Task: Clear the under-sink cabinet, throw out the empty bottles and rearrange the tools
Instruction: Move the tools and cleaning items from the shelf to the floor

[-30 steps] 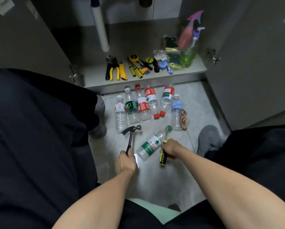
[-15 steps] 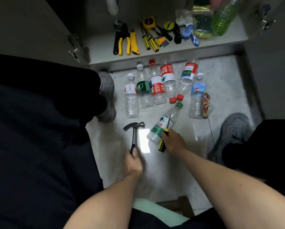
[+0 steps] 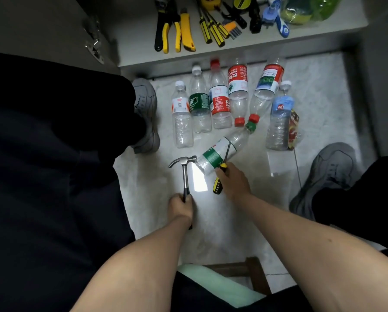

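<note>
My left hand (image 3: 181,206) grips the handle of a small claw hammer (image 3: 184,167), whose head points away from me over the floor. My right hand (image 3: 232,182) holds a yellow-and-black screwdriver (image 3: 221,174) together with an empty green-labelled bottle (image 3: 224,150) lying on its side, green cap toward the far right. Several empty plastic bottles (image 3: 219,97) lie in a row on the floor in front of the cabinet. On the cabinet shelf (image 3: 244,42) lie yellow-handled pliers (image 3: 167,30), a utility knife (image 3: 187,33) and several screwdrivers (image 3: 212,30).
My two grey shoes (image 3: 146,113) (image 3: 323,176) flank the pale tiled floor. A blue brush (image 3: 278,21) and a green spray bottle (image 3: 319,7) sit at the shelf's right end. A snack wrapper (image 3: 293,129) lies beside the rightmost bottle. A wooden stool with a green cushion (image 3: 222,282) is under me.
The view has tilted down and nearer to the floor. My right hand slid forward with the screwdriver onto the green-labelled bottle. My left hand kept hold of the hammer.
</note>
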Tool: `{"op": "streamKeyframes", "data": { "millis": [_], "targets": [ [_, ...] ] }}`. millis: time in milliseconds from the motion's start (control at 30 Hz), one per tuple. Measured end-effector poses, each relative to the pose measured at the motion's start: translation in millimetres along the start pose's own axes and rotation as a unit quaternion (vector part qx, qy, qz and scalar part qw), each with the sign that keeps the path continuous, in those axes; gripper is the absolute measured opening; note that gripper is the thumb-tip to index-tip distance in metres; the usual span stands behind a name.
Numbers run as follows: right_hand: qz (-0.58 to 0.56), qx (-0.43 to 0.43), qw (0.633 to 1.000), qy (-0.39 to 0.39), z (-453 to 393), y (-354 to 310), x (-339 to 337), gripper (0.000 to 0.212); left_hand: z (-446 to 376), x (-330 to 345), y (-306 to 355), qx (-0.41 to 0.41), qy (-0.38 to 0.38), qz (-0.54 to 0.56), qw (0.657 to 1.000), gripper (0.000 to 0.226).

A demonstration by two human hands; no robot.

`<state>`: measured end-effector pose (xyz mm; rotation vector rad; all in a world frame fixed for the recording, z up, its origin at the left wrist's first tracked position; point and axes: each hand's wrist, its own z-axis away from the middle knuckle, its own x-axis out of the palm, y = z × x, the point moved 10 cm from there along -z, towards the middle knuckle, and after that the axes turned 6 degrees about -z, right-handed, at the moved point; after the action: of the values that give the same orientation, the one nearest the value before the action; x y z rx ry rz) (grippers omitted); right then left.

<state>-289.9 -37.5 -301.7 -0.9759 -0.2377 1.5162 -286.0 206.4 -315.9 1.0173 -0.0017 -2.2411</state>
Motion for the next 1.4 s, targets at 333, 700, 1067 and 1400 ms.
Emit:
{"op": "streamKeyframes", "data": {
  "millis": [333,700,1067,1400],
  "targets": [
    [0.330,-0.155,0.926,-0.094,32,11,31,0.031,-3,-22,19,-0.006,0.004,-0.025,1.000,0.014],
    [0.503,-0.258,0.811,-0.147,24,-7,43,0.034,-3,-54,78,0.056,0.008,-0.050,0.997,0.024],
    [0.312,-0.228,0.922,-0.009,7,-87,-36,0.019,-7,-97,171,0.158,0.053,-0.092,0.982,0.021],
    [0.238,-0.225,0.944,0.042,-87,-255,-115,0.015,-45,-205,340,0.295,0.135,-0.114,0.939,0.016]
  ]
}}
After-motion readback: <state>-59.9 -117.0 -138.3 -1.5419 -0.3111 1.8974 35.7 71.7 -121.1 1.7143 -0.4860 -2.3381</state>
